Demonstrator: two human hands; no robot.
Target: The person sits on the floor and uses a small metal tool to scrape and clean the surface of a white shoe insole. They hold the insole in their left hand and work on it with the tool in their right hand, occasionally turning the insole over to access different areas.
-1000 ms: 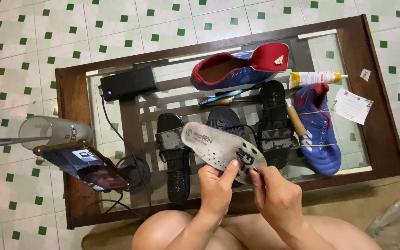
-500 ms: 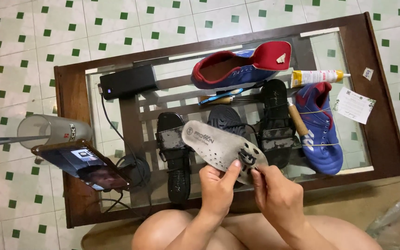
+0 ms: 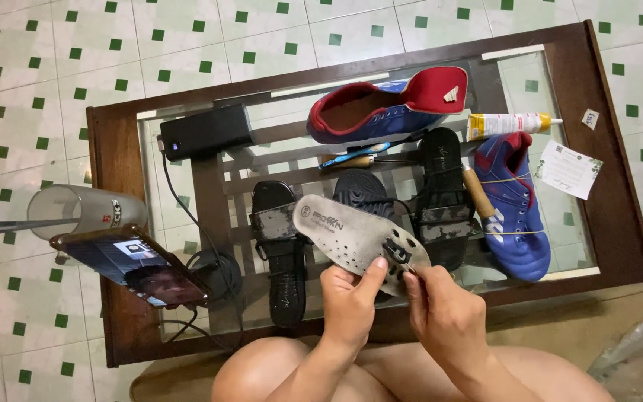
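Insole (image 3: 351, 237), grey and perforated, sits in the same spot as half a second before, held over the near edge of the glass-topped table (image 3: 113, 149) with its heel end pointing away to the left; the left hand (image 3: 349, 304) still pinches its near end, thumb pressed on top, and the right hand (image 3: 444, 313) still grips the same end just beside it, fingertips on the dark worn patch; the two hands stay close together, both clamped on the insole, and nothing on the table has shifted.

Counted: one insole; two blue football boots, one lying on its side at the far edge (image 3: 388, 104), the other upright at the right (image 3: 515, 208); two black sandals with scuffed straps, the left one (image 3: 280, 246) and the right one (image 3: 440, 197), with one more dark sole (image 3: 362, 190) partly hidden behind the insole; one tube of glue (image 3: 511, 124); one black power bank (image 3: 206, 130) with a cable; one phone (image 3: 139, 268) propped at the left edge; one glass (image 3: 83, 211) with a spoon in it; one paper card (image 3: 568, 169); one small blue-handled tool (image 3: 355, 155) and one wooden handle (image 3: 478, 192).
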